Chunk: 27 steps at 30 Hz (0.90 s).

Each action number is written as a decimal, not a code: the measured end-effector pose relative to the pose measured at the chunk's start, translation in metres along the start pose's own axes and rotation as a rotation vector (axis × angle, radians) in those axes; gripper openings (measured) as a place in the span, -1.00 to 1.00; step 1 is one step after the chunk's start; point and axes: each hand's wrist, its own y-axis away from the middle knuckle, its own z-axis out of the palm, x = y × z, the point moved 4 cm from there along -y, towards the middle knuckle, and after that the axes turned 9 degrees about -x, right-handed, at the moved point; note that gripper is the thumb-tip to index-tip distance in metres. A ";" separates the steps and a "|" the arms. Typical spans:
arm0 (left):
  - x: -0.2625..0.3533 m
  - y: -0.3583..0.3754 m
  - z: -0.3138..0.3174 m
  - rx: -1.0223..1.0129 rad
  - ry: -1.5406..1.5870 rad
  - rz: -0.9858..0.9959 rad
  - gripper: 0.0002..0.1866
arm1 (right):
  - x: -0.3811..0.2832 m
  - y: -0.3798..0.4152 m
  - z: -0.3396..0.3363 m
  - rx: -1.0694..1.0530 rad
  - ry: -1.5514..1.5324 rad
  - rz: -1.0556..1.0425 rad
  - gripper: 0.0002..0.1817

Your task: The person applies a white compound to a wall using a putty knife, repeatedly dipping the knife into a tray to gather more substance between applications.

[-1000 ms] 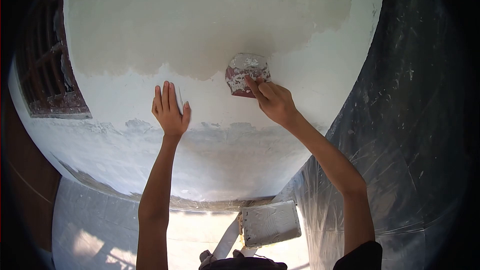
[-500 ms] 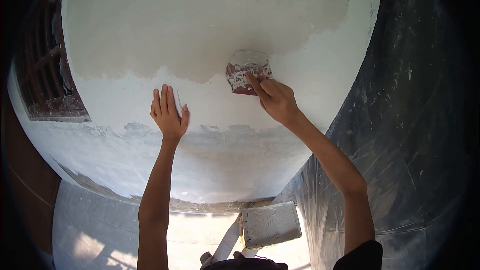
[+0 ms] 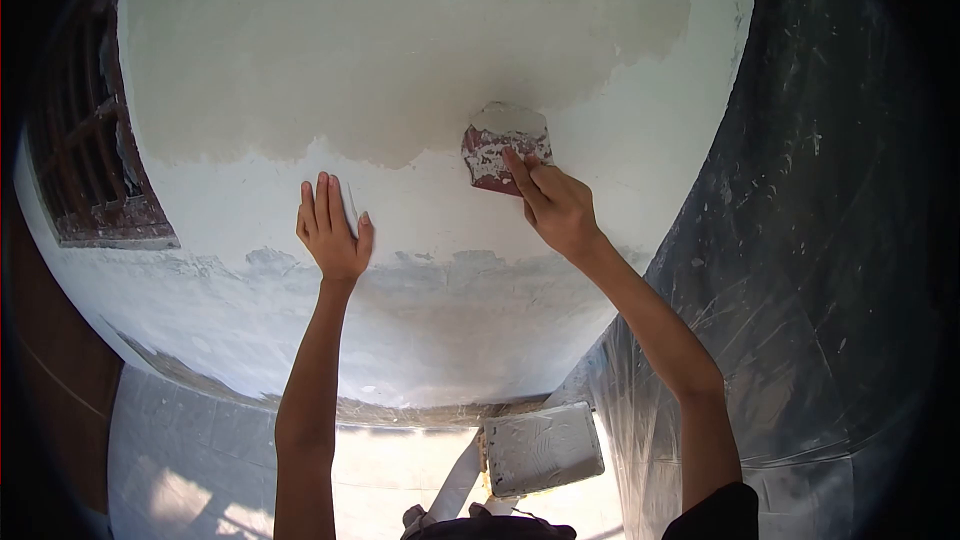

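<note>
Against the pale wall (image 3: 420, 210), my right hand (image 3: 562, 210) grips a dark red scraper (image 3: 497, 175) caked with white putty. Its index finger lies along the scraper's face, and the upper edge meets the wall, near the border of a greyer, damp-looking coat (image 3: 400, 50). To the left, my left hand (image 3: 333, 235) has its fingers straight and pointing up, close to the wall. A thin white flat piece (image 3: 350, 205) shows between those fingers and the thumb, apparently held there; most of it is hidden by the hand.
Below stands a tray (image 3: 545, 450) with white putty in it. A barred brown window (image 3: 95, 160) is at the left. Dark, spattered plastic sheeting (image 3: 790, 270) hangs along the right side. Rougher grey patches (image 3: 470, 290) mark the lower wall.
My right hand and the scraper have moved slightly right along the wall. The left hand keeps its place on the wall, while the view has shifted a little.
</note>
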 end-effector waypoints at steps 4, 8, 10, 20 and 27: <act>0.001 0.003 -0.001 -0.009 -0.005 0.000 -0.34 | -0.029 0.008 -0.018 -0.006 -0.233 0.045 -0.63; 0.000 0.003 -0.001 -0.006 -0.001 0.004 -0.34 | -0.025 -0.019 -0.022 -0.149 -0.569 0.337 -0.79; 0.001 0.003 -0.001 -0.002 0.004 0.007 -0.34 | -0.015 -0.034 -0.015 -0.126 -0.627 0.363 -0.80; 0.001 0.005 -0.001 -0.005 0.002 -0.002 -0.34 | 0.052 -0.035 -0.019 0.278 -0.659 0.907 -0.80; -0.002 0.004 -0.001 -0.009 0.001 0.001 -0.34 | 0.008 -0.049 -0.001 0.056 -0.773 0.752 -0.79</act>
